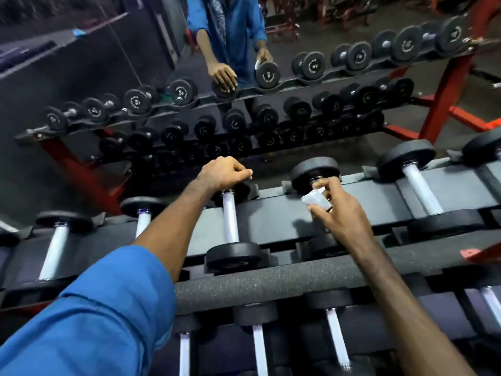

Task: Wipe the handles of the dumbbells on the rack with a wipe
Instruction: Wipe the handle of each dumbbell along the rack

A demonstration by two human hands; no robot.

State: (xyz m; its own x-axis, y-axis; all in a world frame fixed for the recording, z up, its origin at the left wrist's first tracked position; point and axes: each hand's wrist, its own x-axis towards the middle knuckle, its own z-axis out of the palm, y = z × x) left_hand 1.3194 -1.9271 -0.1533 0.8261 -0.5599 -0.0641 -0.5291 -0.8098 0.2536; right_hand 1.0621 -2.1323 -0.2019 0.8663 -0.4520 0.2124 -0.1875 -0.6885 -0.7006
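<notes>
Black dumbbells with shiny metal handles lie in a row on the top shelf of the rack [284,213]. My left hand [223,172] rests with curled fingers on the far head of one dumbbell [231,221], gripping its top. My right hand [336,210] pinches a small white wipe [314,198] over the handle of the neighbouring dumbbell [314,172], whose handle is mostly hidden by the hand and wipe. Another dumbbell [423,185] lies to the right.
A grey foam-covered bar [271,278] runs across the rack's front, with a lower shelf of dumbbells [257,343] beneath. A wall mirror [189,77] behind the rack reflects the rack, a person in blue and red gym frames.
</notes>
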